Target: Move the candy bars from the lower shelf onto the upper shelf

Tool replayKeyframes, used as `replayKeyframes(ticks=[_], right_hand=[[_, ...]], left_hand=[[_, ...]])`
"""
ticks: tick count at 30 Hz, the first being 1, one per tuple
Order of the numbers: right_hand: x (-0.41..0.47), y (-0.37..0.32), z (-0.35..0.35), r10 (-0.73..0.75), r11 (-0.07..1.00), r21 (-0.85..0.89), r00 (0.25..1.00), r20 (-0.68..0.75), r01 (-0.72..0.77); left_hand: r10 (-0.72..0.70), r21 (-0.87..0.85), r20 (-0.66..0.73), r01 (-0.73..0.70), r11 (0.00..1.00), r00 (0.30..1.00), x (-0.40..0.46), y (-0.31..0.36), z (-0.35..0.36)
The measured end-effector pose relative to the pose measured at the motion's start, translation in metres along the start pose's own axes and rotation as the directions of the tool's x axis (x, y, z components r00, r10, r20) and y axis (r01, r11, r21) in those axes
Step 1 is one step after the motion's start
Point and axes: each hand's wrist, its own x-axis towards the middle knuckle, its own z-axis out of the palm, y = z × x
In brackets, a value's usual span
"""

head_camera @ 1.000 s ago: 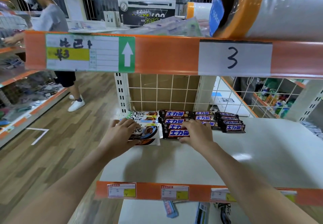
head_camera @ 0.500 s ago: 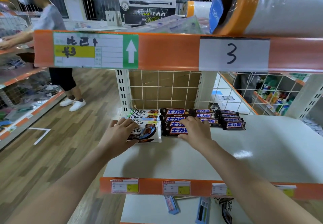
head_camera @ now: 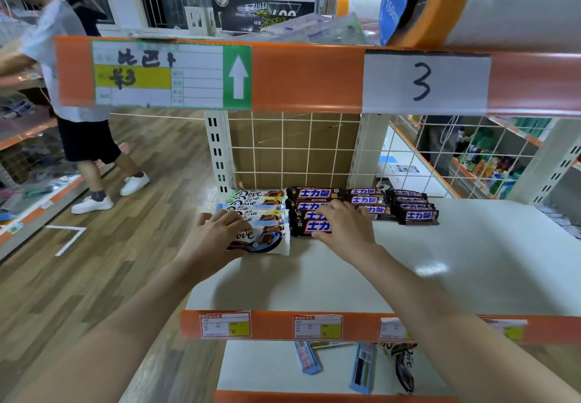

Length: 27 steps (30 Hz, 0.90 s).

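White shelf (head_camera: 456, 264): candy bars (head_camera: 317, 227) lengthwise left-right; left hand (head_camera: 217, 233), right hand (head_camera: 345, 226) flat on them, fingers relaxed.

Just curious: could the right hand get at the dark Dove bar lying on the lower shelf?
Probably yes. The right hand rests on Snickers bars above; the Dove bar lies uncovered below.

- "Dove" on the white candy bars (head_camera: 256, 215) on the upper shelf
- "士力架" on the dark candy bars (head_camera: 317, 194) beside them
- "3" handwritten on a white label (head_camera: 426, 83) on the orange shelf edge
- "150cm" on the blue tag (head_camera: 391, 14) of the film roll
- White up-arrow on a green sign (head_camera: 237, 77)
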Motion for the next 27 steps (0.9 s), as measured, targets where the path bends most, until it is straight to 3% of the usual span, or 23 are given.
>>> replayKeyframes(ticks=[16,27], right_hand=[[-0.01,0.011,-0.009,-0.022,0.999,0.035,0.999,-0.039,0.023],[-0.07,0.077,-0.037,0.029,0.999,-0.015,0.995,-0.099,-0.031]], left_hand=[[-0.049,-0.007,-0.01,0.049,0.999,0.999,0.002,0.008,-0.013],[-0.039,-0.083,-0.02,0.037,0.996,0.999,0.015,0.081,-0.016]])
